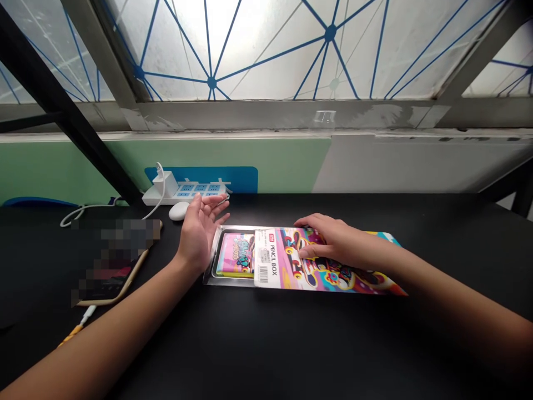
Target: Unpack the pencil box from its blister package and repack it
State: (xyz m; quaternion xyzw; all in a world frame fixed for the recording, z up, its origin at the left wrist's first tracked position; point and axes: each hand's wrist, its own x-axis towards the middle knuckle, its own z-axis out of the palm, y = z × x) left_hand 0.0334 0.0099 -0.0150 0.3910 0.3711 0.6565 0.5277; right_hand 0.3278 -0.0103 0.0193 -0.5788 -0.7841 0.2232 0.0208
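On the black table lies a colourful printed cardboard sleeve (287,272) marked "PENCIL BOX". A clear plastic tray (231,282) sticks out of its left end, and a pink pencil box (231,253) with a yellow edge sits in that tray, partly hidden by the sleeve. My right hand (327,236) grips the sleeve from above, thumb on its printed face and fingers at the far edge. At the tray's left end, my left hand (200,233) is open, fingers spread and palm turned toward the tray, its heel beside or touching the plastic rim.
A white power strip (200,190) with a plugged-in charger (164,184) stands against the wall. Near it lies a white mouse-like object (179,211). To the left is a blurred-out phone or tablet (133,278) with a cable. A black frame bar (83,122) slants at the left.
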